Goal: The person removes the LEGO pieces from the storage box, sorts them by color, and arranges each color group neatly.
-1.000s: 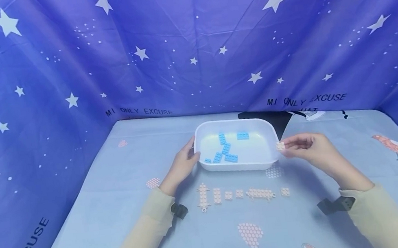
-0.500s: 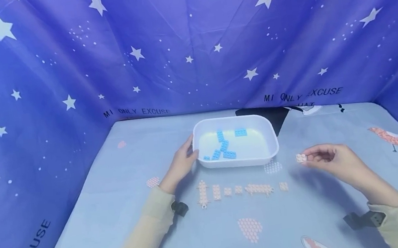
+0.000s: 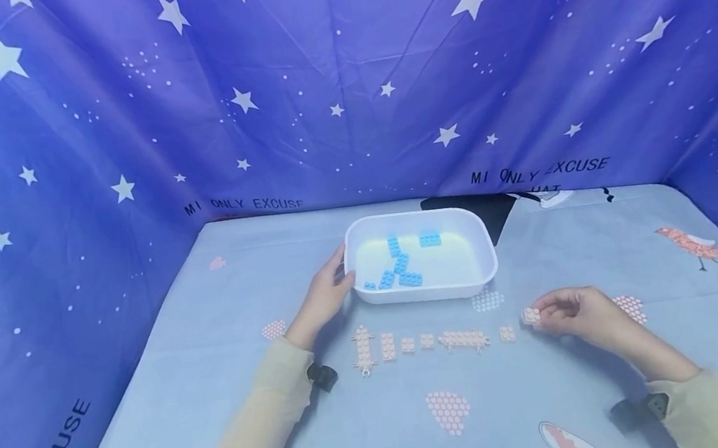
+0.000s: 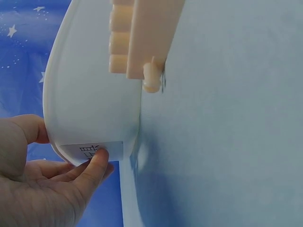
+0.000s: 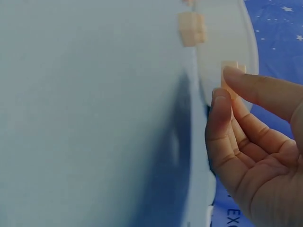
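Note:
A white plastic tub (image 3: 423, 295) stands on the table, and my left hand (image 3: 322, 298) grips its left end. In the left wrist view, the fingers lie against the tub's labelled end wall (image 4: 113, 149) and the thumb is at the rim. My right hand (image 3: 581, 315) pinches a small cream building brick (image 3: 530, 316) between thumb and fingertips. That brick is above the cloth, just right of a row of cream bricks. The row's right-end piece is a square brick (image 3: 507, 333); two long pieces with side pegs, one upright (image 3: 364, 350) and one sideways (image 3: 464, 339), are among the others.
Several blue bricks (image 3: 410, 279) lie inside the tub. Between the long pegged pieces sit an oblong brick (image 3: 388, 347) and two small square ones, left (image 3: 407, 345) and right (image 3: 427, 341). A patterned blue-grey cloth (image 3: 382, 428) covers the table; a starry purple curtain (image 3: 293, 113) surrounds it.
With the cream brick, my right hand has moved from beside the tub's right end, first out to the right, then down toward the row's right end. The left hand keeps its grip.

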A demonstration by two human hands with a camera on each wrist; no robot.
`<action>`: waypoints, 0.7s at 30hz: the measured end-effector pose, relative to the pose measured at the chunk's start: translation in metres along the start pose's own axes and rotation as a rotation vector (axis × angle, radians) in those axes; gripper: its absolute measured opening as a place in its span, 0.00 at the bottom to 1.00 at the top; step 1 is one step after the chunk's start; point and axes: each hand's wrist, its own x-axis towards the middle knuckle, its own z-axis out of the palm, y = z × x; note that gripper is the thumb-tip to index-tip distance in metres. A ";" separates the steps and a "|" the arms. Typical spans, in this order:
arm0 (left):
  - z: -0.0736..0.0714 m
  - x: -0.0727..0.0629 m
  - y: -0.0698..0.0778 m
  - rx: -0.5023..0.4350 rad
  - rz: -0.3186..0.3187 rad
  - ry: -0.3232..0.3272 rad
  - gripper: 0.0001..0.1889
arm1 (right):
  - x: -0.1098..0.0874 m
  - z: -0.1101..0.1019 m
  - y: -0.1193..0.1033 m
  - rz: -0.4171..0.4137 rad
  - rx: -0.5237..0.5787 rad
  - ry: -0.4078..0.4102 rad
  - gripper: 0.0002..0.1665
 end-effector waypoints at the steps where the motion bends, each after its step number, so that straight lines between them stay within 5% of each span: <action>1: 0.000 0.000 -0.001 0.001 -0.003 -0.001 0.33 | 0.000 0.001 0.003 -0.011 -0.008 -0.008 0.21; 9: 0.001 0.001 0.000 0.000 -0.008 0.002 0.33 | 0.005 0.009 0.013 -0.102 -0.125 0.021 0.17; 21: 0.001 0.000 0.000 -0.009 -0.006 0.010 0.33 | 0.003 0.011 0.012 -0.080 -0.169 0.032 0.18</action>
